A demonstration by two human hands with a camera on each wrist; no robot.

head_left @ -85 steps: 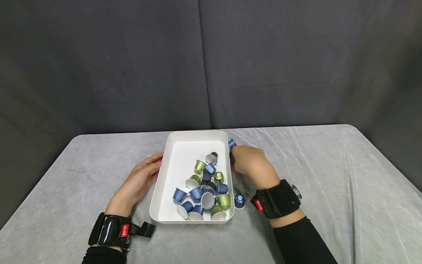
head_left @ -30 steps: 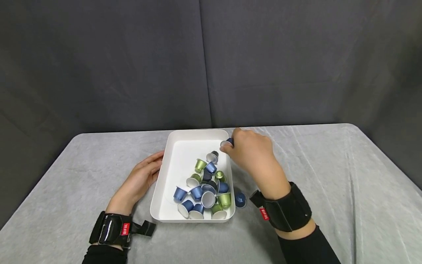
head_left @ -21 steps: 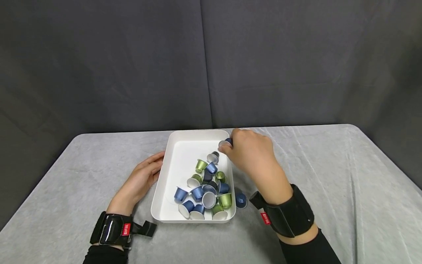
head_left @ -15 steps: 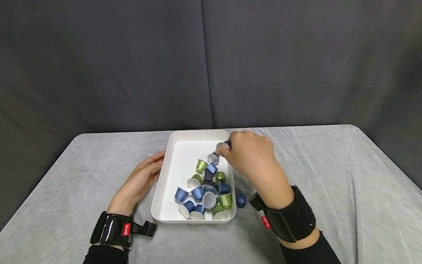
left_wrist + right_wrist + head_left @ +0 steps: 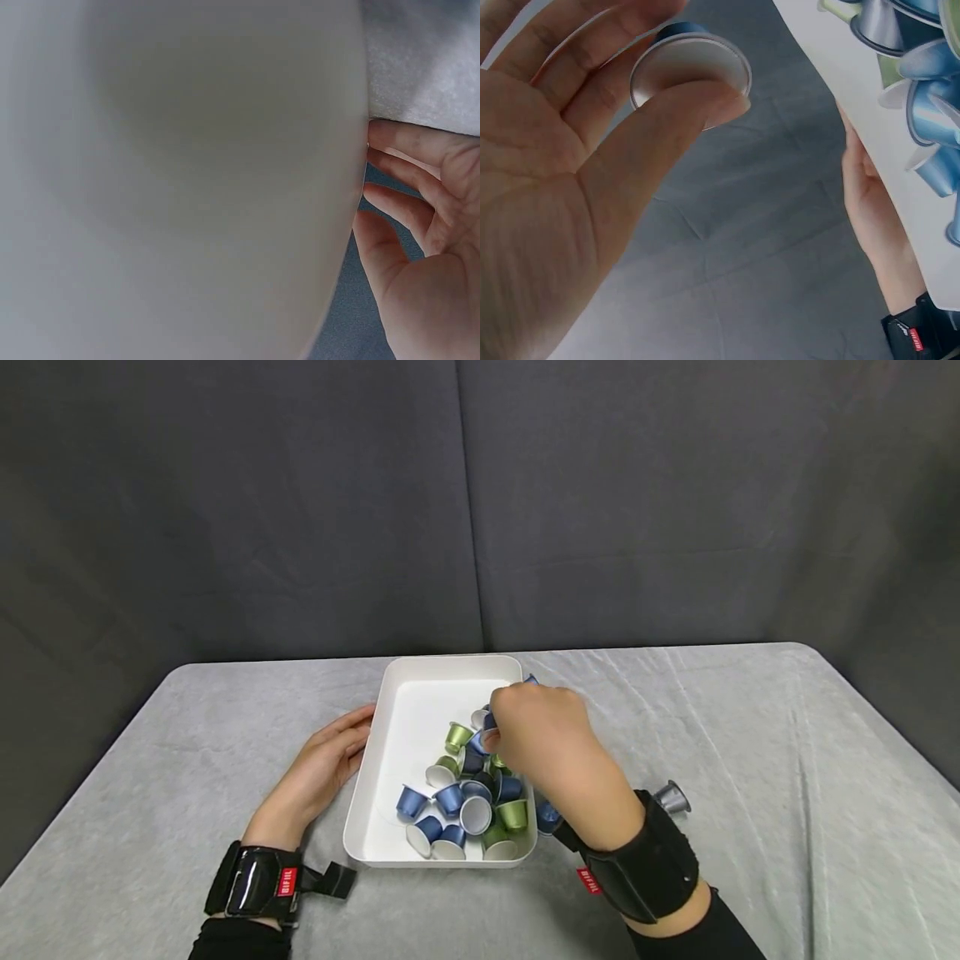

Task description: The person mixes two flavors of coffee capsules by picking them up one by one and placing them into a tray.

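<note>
Bench (image 5: pixel 750 735): grey wrinkled cloth cover, dark grey curtain (image 5: pixel 300 510) behind. White tray (image 5: pixel 390 710), centre, holding blue and green capsules (image 5: pixel 457 802). Right hand (image 5: pixel 540 735) over tray, pinching blue capsule (image 5: pixel 690 67). Left hand (image 5: pixel 322 768) flat, fingers straight against tray's left wall.

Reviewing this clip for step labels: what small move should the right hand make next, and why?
Probably open the fingers and let go: the right hand pinches a blue capsule above the white tray, over the piled capsules, while the left hand steadies the tray's side.

grey-clothed table (image 5: pixel 750 735), white tray (image 5: pixel 390 693), blue capsule (image 5: pixel 547 817)
</note>
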